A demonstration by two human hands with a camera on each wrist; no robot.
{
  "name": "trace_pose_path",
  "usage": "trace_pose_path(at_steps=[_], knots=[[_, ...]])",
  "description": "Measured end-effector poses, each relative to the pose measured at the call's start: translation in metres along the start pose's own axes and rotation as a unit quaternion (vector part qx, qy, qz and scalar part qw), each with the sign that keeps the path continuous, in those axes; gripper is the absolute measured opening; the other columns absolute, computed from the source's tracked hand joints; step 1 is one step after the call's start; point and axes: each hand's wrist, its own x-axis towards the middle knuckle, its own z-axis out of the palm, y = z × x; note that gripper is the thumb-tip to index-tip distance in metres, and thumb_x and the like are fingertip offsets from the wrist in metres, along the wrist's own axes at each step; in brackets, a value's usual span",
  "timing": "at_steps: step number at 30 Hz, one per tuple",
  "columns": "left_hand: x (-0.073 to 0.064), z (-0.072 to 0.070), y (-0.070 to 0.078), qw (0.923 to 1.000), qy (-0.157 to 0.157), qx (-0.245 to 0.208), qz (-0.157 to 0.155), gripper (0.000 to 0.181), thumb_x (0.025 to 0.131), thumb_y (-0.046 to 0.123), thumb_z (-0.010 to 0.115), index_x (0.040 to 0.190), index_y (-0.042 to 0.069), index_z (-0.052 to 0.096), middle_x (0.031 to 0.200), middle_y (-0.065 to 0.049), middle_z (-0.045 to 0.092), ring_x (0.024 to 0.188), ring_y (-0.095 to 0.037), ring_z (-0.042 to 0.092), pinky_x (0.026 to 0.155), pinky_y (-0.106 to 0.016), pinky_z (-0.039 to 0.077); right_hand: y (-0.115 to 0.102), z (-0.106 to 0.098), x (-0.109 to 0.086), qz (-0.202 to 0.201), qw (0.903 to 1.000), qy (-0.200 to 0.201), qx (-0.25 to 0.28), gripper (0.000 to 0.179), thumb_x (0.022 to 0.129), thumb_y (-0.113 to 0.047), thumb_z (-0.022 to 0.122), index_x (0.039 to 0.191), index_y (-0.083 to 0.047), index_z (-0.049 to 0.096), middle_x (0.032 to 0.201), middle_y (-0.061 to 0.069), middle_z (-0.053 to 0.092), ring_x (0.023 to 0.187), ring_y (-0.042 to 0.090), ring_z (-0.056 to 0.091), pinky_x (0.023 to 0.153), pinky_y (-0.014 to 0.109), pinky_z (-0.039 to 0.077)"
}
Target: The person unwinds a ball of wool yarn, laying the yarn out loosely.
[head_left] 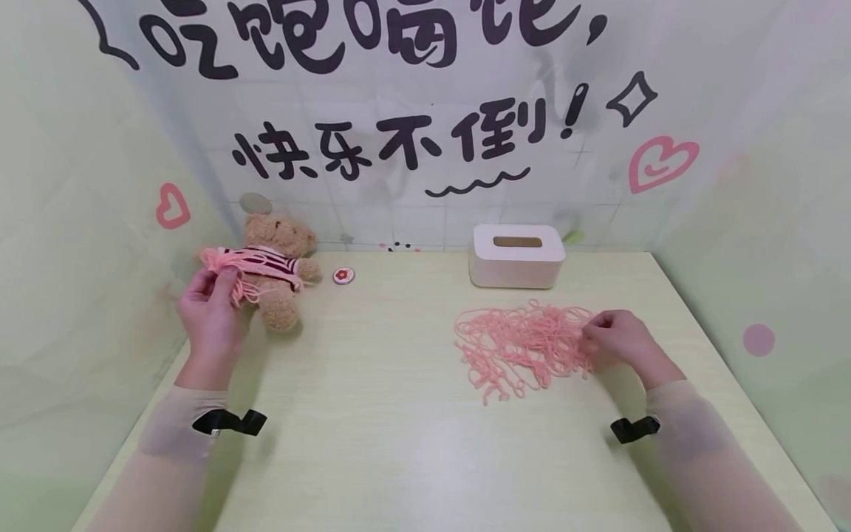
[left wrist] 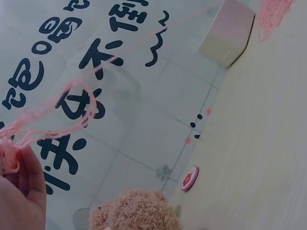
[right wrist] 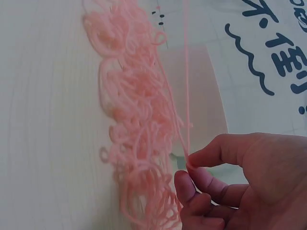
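Observation:
My left hand (head_left: pixel 211 307) holds a looped bunch of pink yarn (head_left: pixel 222 260) at the far left, in front of a teddy bear (head_left: pixel 279 310) in a striped top. In the left wrist view, a single strand (left wrist: pixel 139 43) stretches from that bunch toward the tissue box. At the right, my right hand (head_left: pixel 621 340) is raised at the edge of a loose tangled pile of pink yarn (head_left: pixel 525 340) on the table. Its thumb and finger pinch a strand of yarn (right wrist: pixel 186 96), seen close up in the right wrist view.
A white tissue box (head_left: pixel 517 255) stands at the back of the table, behind the yarn pile. A small round badge with a red flower (head_left: pixel 343 275) lies beside the bear. Printed sheeting (head_left: pixel 399 207) closes off the back and both sides.

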Motion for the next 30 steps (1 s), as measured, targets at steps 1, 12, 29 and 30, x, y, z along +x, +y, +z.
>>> trace_pose_path(at_steps=[1, 12, 29, 30], knots=[[0.000, 0.000, 0.000, 1.0000, 0.001, -0.002, 0.003, 0.019, 0.086, 0.002, 0.082, 0.101, -0.003, 0.072, 0.085, -0.008, 0.066, 0.067, -0.012, 0.064, 0.054, -0.018, 0.060, 0.003, -0.002, 0.000, 0.000, 1.0000, 0.005, -0.006, 0.031, 0.100, -0.025, 0.055, 0.109, 0.004, 0.063, 0.097, 0.014, 0.064, 0.084, 0.024, 0.057, 0.063, 0.028, 0.053], [-0.031, 0.016, -0.014, 0.9925, -0.108, 0.057, 0.009, 0.006, 0.095, -0.001, 0.071, 0.092, 0.004, 0.072, 0.076, -0.001, 0.063, 0.060, -0.008, 0.055, 0.048, -0.014, 0.051, -0.041, 0.023, -0.004, -0.039, 0.9982, 0.045, -0.013, 0.036, 0.101, -0.032, 0.066, 0.121, -0.004, 0.059, 0.109, 0.017, 0.062, 0.089, 0.027, 0.057, 0.062, 0.028, 0.052], [-0.084, 0.050, -0.045, 0.9622, -0.236, 0.136, -0.003, 0.031, 0.094, -0.009, 0.065, 0.093, 0.020, 0.074, 0.081, 0.006, 0.071, 0.066, -0.004, 0.063, 0.052, -0.011, 0.051, -0.187, 0.162, -0.012, -0.299, 0.9264, -0.169, 0.156, 0.052, 0.097, -0.021, 0.074, 0.146, -0.019, 0.057, 0.145, 0.004, 0.061, 0.099, 0.017, 0.068, 0.076, 0.032, 0.065], [-0.085, 0.051, -0.046, 0.9609, -0.239, 0.140, -0.001, 0.032, 0.093, -0.010, 0.064, 0.091, 0.021, 0.073, 0.081, 0.006, 0.070, 0.065, -0.004, 0.062, 0.050, -0.011, 0.049, -0.193, 0.165, -0.011, -0.302, 0.9203, -0.183, 0.167, 0.055, 0.098, -0.021, 0.073, 0.149, -0.020, 0.054, 0.150, 0.002, 0.058, 0.101, 0.020, 0.070, 0.079, 0.034, 0.065]])
